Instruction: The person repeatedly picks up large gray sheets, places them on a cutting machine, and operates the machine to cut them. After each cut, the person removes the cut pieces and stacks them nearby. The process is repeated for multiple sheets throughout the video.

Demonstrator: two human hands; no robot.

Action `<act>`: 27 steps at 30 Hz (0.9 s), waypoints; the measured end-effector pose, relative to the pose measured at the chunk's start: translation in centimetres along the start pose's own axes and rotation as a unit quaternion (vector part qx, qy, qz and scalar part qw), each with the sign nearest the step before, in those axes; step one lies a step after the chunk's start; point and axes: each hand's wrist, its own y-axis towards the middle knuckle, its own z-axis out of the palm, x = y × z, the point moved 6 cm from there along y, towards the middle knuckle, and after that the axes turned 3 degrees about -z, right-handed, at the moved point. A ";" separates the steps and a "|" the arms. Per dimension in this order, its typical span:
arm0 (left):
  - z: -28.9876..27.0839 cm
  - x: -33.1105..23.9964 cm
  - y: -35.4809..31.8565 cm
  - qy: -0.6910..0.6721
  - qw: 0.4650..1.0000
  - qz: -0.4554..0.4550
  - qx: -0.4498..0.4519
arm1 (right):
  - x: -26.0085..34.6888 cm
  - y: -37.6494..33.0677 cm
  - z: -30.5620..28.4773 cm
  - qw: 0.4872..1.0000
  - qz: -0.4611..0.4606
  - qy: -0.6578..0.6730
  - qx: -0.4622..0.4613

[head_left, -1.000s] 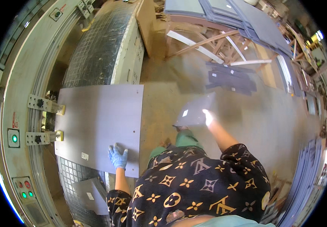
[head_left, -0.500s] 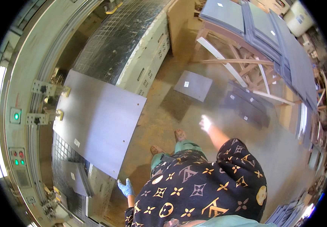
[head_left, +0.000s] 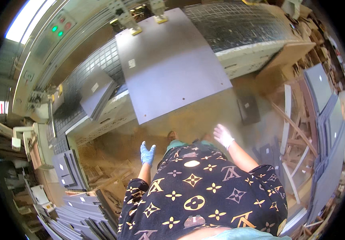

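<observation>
My left hand, in a blue glove, is open with its thumb and fingers apart, below the near left corner of a large grey panel. In a white glove, my right hand is also open, fingers spread, below the panel's near right corner. Both hands hold nothing and appear apart from the panel. The panel lies on a machine bed and overhangs its front edge; small holes run along the near side and a white label is at the left. Two clamps sit at its far edge.
Smaller grey boards rest on the bed at left. One dark board lies on the floor at right, near a wooden rack carrying large grey sheets. Stacked boards fill the lower left. Lit buttons glow on the machine.
My view has turned left. My right hand has come back from the right toward my body. The labelled board beyond it, earlier seen apart from a dark shadow, now appears flat on the floor.
</observation>
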 end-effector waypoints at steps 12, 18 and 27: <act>-10.0 16.7 8.2 -0.117 0.986 -0.074 0.089 | -1.3 5.3 27.5 0.979 -0.081 0.185 -0.032; -13.8 19.1 10.2 -0.043 0.987 -0.112 0.106 | -2.0 5.9 30.7 0.966 -0.106 0.227 -0.065; -17.8 11.9 10.7 -0.087 0.991 -0.071 0.077 | 0.8 4.8 30.3 0.944 -0.116 0.308 0.021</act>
